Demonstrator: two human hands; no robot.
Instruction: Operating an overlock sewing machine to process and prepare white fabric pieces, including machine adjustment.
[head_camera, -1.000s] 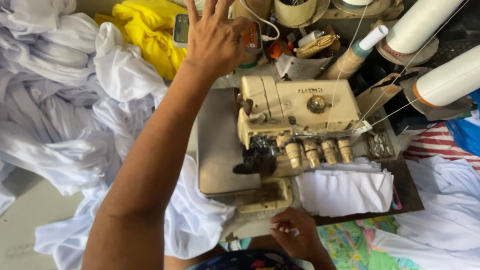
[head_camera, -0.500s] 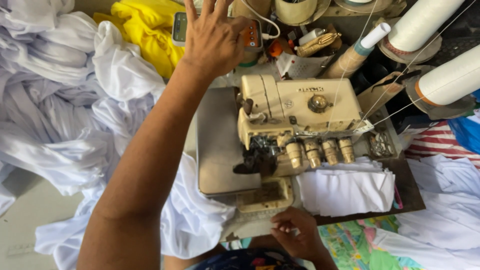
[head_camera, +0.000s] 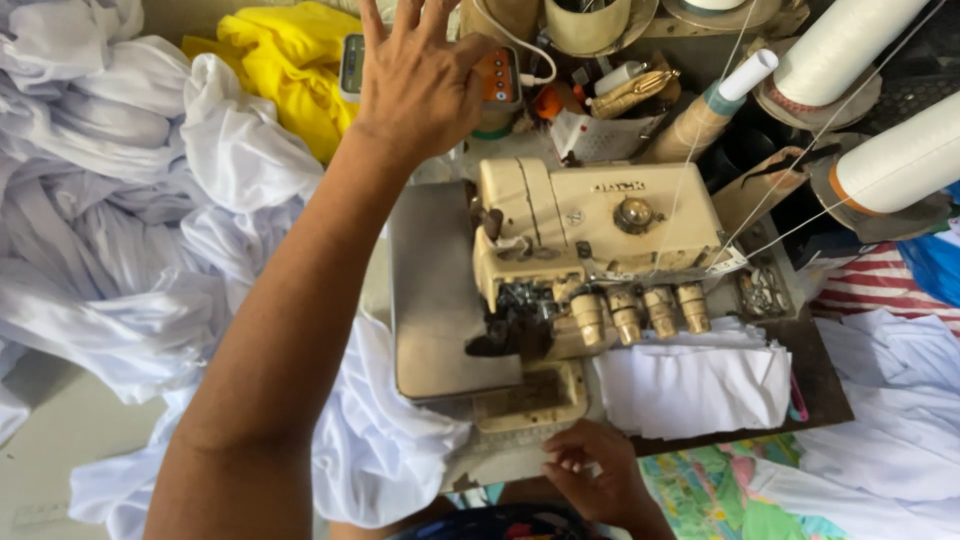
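Observation:
My left hand (head_camera: 418, 75) is stretched out far ahead, fingers spread, holding nothing, above a phone-like device (head_camera: 497, 78) with an orange edge behind the cream overlock sewing machine (head_camera: 590, 240). My right hand (head_camera: 592, 472) rests at the near edge of the machine's table, fingers curled against the edge below the needle plate (head_camera: 527, 395); whether it pinches anything is unclear. A stack of white cut cloth pieces (head_camera: 697, 385) lies to the right of the needle area.
Heaps of white fabric (head_camera: 110, 230) fill the left side, with a yellow garment (head_camera: 285, 60) at the back. Large white thread cones (head_camera: 895, 160) stand at the right, threads running to the machine. Small clutter and tape rolls (head_camera: 590, 20) sit behind it.
My left hand has stayed raised over the back of the table, shifting only slightly. The right hand has not moved.

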